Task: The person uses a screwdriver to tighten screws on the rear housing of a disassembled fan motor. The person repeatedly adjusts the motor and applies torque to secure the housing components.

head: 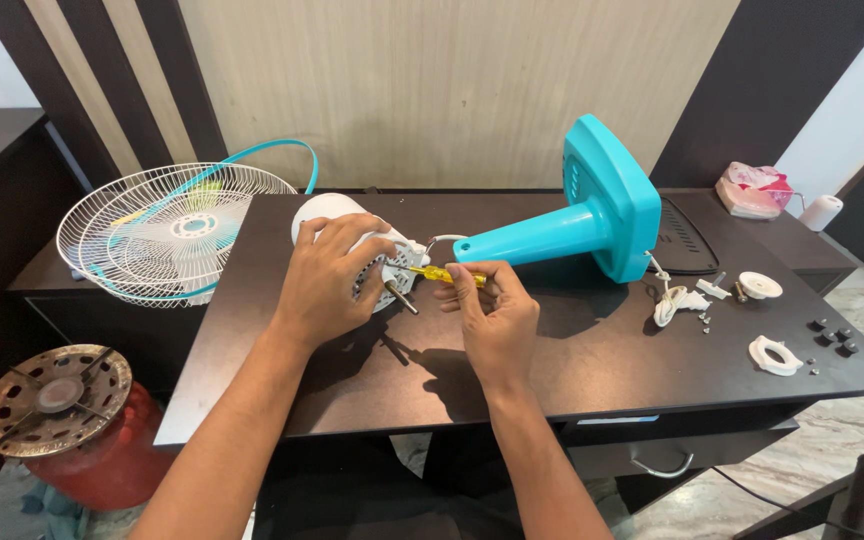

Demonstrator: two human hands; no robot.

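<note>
Fingers of the left hand (327,280) wrap the white fan motor (352,250); the right hand (492,320) pinches a yellow screwdriver (444,274) against it. Teal fan base (592,215) lies just beside, wire grilles (167,235) and loose white parts (762,320) well apart.

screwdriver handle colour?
Translucent yellow; the screwdriver is held in the right hand against the white fan motor. Head view, the only one.

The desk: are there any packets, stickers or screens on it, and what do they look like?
Soft packet: far right corner of the desk, lumpy clear plastic wrap with pink and white inside.
White roll: just right of the packet, a small upright cylinder.
No screens, signs or readable stickers show; the hands hold only a white fan motor and a yellow screwdriver.
</note>
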